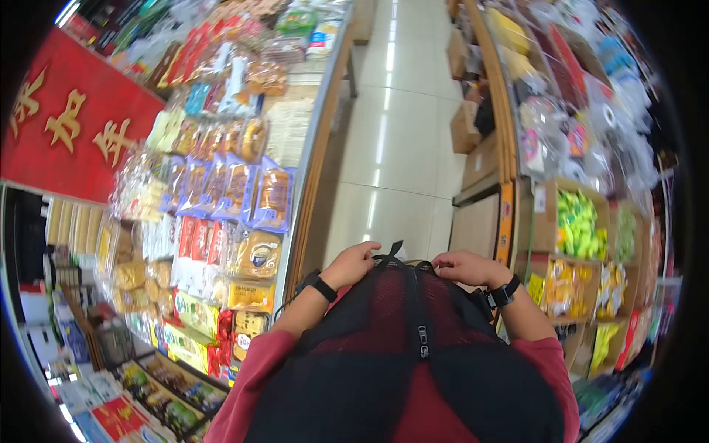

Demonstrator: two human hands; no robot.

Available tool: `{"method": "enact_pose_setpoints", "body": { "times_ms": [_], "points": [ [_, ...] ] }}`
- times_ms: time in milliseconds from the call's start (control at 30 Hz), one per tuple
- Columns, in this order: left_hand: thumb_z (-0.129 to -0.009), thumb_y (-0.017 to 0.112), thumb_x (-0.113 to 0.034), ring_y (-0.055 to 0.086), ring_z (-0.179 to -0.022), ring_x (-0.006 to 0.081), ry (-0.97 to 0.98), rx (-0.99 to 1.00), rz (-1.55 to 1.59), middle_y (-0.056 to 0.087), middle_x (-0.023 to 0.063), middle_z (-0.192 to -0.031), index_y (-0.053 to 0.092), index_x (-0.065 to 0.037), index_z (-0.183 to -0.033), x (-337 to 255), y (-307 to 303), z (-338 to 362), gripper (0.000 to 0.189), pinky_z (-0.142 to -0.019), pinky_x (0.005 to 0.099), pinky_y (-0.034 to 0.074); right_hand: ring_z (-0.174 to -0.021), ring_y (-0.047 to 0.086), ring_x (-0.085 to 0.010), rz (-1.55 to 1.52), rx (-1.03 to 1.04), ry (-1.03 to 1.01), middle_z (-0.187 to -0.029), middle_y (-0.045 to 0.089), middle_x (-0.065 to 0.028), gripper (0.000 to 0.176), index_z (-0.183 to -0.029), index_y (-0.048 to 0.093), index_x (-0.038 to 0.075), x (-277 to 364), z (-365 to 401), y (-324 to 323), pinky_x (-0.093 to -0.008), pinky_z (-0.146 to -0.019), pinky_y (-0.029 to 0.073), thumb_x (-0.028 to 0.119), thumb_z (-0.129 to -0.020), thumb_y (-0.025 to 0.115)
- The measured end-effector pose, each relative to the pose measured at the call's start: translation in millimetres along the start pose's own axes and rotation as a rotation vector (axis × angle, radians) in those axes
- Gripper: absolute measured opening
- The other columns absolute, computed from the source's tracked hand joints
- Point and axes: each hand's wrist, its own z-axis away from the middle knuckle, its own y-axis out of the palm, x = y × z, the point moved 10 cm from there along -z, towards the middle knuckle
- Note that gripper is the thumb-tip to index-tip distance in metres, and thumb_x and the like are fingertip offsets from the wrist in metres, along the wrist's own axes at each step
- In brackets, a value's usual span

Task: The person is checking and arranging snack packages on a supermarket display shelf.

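Observation:
A black mesh vest [332, 384] with a zipper [422, 341] down its front is worn over a red shirt. At the vest's far edge, left of a small black strap loop [396, 249], my left hand [353, 264] has its fingers closed at the hem; what they pinch is too small to make out. On the right side of the same edge, my right hand [469, 267] is curled in, its fingertips partly hidden by the fabric. Each wrist wears a black band or watch.
Packaged breads and snacks [236, 184] cover a long shelf on the left, beside a red sign [66, 118]. A tiled aisle [391, 148] runs ahead. Boxes of wrapped sweets [580, 225] and bagged goods line the right shelf, with cardboard boxes [465, 127] under it.

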Motion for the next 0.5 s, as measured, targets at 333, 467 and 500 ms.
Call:
{"method": "enact_pose_setpoints", "body": {
  "times_ms": [333,467,500],
  "points": [
    [-0.085,0.059,-0.012,0.056,-0.11,0.0367,0.094,-0.89,-0.158,0.059,0.021,-0.116,0.056,0.0,-0.12,-11,-212,-6,0.037,-0.095,0.0413,0.044,-0.078,0.058,-0.0134,0.105,0.093,-0.053,-0.088,0.066,-0.0047,0.028,-0.109,0.063,0.001,72,-99,-116,-0.0287,-0.072,0.048,0.018,-0.09,0.052],
    [-0.08,0.061,-0.014,0.05,-0.114,0.0391,0.044,-1.073,-0.446,0.056,0.0225,-0.12,0.057,0.002,-0.118,-14,-282,-14,0.042,-0.099,0.0463,0.039,-0.075,0.058,-0.0125,0.166,0.044,-0.073,-0.084,0.065,-0.0028,0.026,-0.105,0.065,0.001,120,-133,-160,-0.0284,-0.07,0.048,0.018,-0.09,0.052],
    [-0.079,0.063,-0.015,0.05,-0.114,0.039,-0.014,-1.068,-0.553,0.055,0.0226,-0.121,0.056,0.003,-0.118,-13,-299,-14,0.043,-0.1,0.0467,0.038,-0.075,0.058,-0.0125,0.167,0.055,-0.084,-0.084,0.065,-0.0028,0.026,-0.105,0.065,0.001,131,-146,-165,-0.0284,-0.07,0.048,0.018,-0.09,0.052]
  ]
}}
